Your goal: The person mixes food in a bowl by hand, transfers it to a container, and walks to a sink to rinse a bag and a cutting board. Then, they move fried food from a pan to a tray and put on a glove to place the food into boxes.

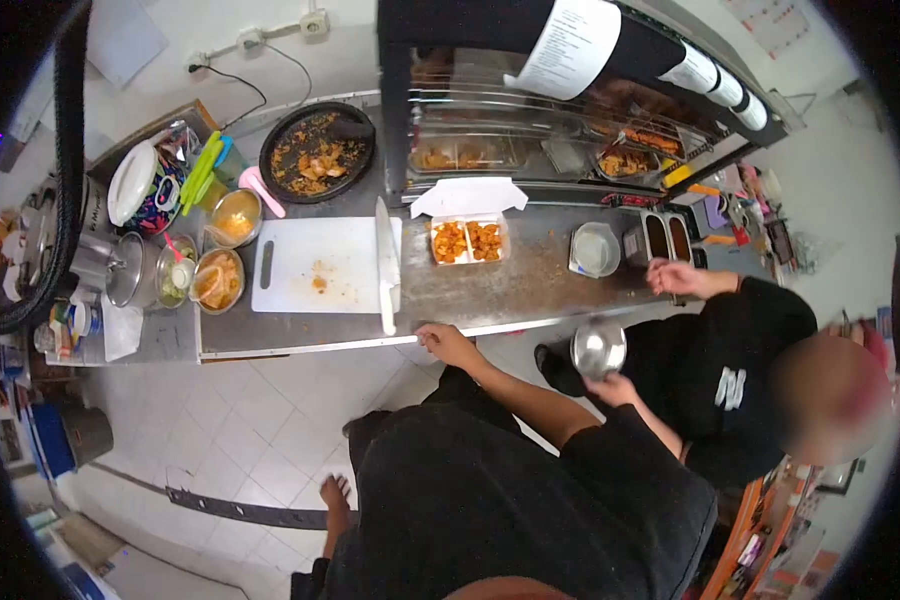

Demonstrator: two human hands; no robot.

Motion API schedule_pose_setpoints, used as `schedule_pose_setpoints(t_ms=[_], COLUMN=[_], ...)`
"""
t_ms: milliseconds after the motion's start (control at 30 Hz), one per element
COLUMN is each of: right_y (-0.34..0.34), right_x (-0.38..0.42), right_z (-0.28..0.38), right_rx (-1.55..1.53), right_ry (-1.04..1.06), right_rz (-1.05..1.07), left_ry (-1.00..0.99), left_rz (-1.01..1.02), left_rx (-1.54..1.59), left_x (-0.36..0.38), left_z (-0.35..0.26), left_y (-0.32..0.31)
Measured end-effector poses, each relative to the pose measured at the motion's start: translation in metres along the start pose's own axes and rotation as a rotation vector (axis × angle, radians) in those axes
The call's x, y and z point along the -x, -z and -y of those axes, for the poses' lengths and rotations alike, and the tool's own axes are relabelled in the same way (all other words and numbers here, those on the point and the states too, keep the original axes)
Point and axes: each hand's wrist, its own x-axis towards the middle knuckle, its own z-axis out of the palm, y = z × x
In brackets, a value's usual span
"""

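Observation:
My left hand hangs low beside my body, away from the counter, fingers spread and holding nothing. On the counter's front edge rests my right hand, its fingers loosely bent and nothing visible in them. Just left of it lies a large knife along the right side of a white cutting board, handle toward me. Small brown food scraps are on the board. Beyond my right hand stands an open white takeaway box filled with orange-glazed food pieces in two portions.
A dark stone mortar holds food pieces. Several metal bowls sit left of the board. A glass display cabinet lines the back. At right, a co-worker holds a metal bowl near a clear plastic container.

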Motion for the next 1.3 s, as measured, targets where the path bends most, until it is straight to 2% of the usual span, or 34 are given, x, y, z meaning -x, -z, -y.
schedule_pose_setpoints(t_ms=[33, 67, 100, 167, 200, 233, 300, 333, 367, 433, 467, 533, 567, 600, 633, 667, 700, 733, 767, 800, 833, 900, 967, 1000, 1067, 1100, 1133, 1200, 1267, 1300], right_y=[-0.019, -0.038, -0.056, -0.091, -0.101, -0.123, -0.141, -0.161, -0.167, -0.192, -0.193, -0.221, -0.239, -0.263, -0.285, -0.318, -0.350, -0.388, -0.440, -0.493, -0.553, -0.696, -0.851, -0.950, -1.074, -1.148, -1.205, -1.322, -1.408, -1.447], right_x=[-0.005, -0.006, -0.005, -0.001, 0.011, 0.008, 0.037, 0.040, 0.058, 0.073, 0.089, 0.110, 0.106, 0.105, 0.085, 0.055, 0.027, -0.011, -0.056, -0.102, -0.137, -0.202, -0.251, -0.301, -0.308, -0.330, -0.319, -0.324, -0.311, -0.303], right_z=[0.002, 0.002, 0.001, -0.007, 0.005, -0.052, -0.053, -0.150, -0.089, -0.057, -0.075, -0.074, -0.057, -0.102, -0.061, -0.071, -0.085, -0.101, -0.079, -0.052, -0.018, 0.046, 0.114, 0.113, 0.321, 0.340, 0.428, 0.520, 0.601, 0.639], right_rx=[0.040, 0.047, 0.137, 0.300, 0.499, 0.552, 0.731, 0.973, 0.894, 0.973, 0.871, 0.482, 0.400, 0.300, 0.261, -0.105, -0.461, -0.188, 0.472, 1.136, 1.275, 1.273, 1.304, 1.355, 1.133, 0.901, 0.841, 0.725, 0.613, 0.558], right_ry=[-0.005, -0.003, 0.007, -0.041, 0.011, -0.129, -0.254, -0.273, -0.404, -0.458, -0.164, 0.093, 0.196, 0.300, 0.218, -0.003, -0.247, -0.063, -0.046, -0.017, -0.002, 0.188, 0.478, 0.466, 0.650, 0.836, 0.747, 0.775, 0.820, 0.751], right_rz=[-0.023, -0.040, -0.068, -0.076, -0.062, 0.070, 0.290, 0.549, 0.604, 0.786, 0.850, 0.571, 0.581, 0.547, 0.688, 0.769, 0.795, 0.880, 0.875, 0.965, 1.005, 1.052, 1.027, 1.336, 1.283, 1.223, 1.182, 1.108, 1.027, 1.008], left_ry=[-0.126, -0.394, -0.647, -0.318, -0.210, -0.111, 0.042, 0.095, 0.127, 0.129, 0.090, -0.051, -0.558, -0.300, -0.277, -0.251, -0.249, -0.228, -0.208, -0.203, -0.112, 0.114, 0.267, 0.318, 0.461, 0.494, 0.570, 0.634, 0.665, 0.666], left_rz=[0.057, 0.094, 0.067, 0.061, 0.048, 0.033, 0.011, 0.005, 0.001, 0.011, 0.036, 0.066, 0.125, 0.000, -0.045, -0.139, -0.194, -0.266, -0.350, -0.421, -0.502, -0.637, -0.802, -0.832, -0.886, -0.882, -0.804, -0.667, -0.552, -0.518], left_rx=[-0.374, -0.979, -1.378, -1.065, -0.871, -0.660, -0.257, -0.094, 0.037, 0.201, 0.225, 0.098, -0.197, -0.246, -0.204, -0.248, -0.150, -0.015, 0.155, 0.320, 0.413, 0.580, 0.704, 0.837, 0.951, 0.961, 1.000, 0.916, 0.809, 0.762], left_x=[-0.009, -0.020, -0.014, -0.015, -0.012, -0.008, -0.004, -0.005, -0.013, -0.029, -0.038, -0.056, -0.083, -0.093, -0.088, -0.075, -0.080, -0.080, -0.081, -0.082, -0.074, -0.052, -0.038, -0.027, -0.014, -0.011, -0.006, -0.007, -0.014, -0.023], left_z=[0.032, 0.064, 0.075, 0.087, 0.086, 0.079, 0.071, 0.062, 0.055, 0.042, 0.028, 0.004, 0.006, -0.019, -0.043, -0.082, -0.084, -0.083, -0.071, -0.058, -0.052, -0.022, 0.021, 0.031, 0.052, 0.066, 0.069, 0.074, 0.080, 0.081], left_y=[0.040, 0.079, 0.106, 0.156, 0.175, 0.192, 0.220, 0.233, 0.247, 0.280, 0.295, 0.331, 0.360, 0.383, 0.406, 0.431, 0.461, 0.489, 0.516, 0.542, 0.566, 0.608, 0.627, 0.633, 0.633, 0.630, 0.635, 0.644, 0.668, 0.691])
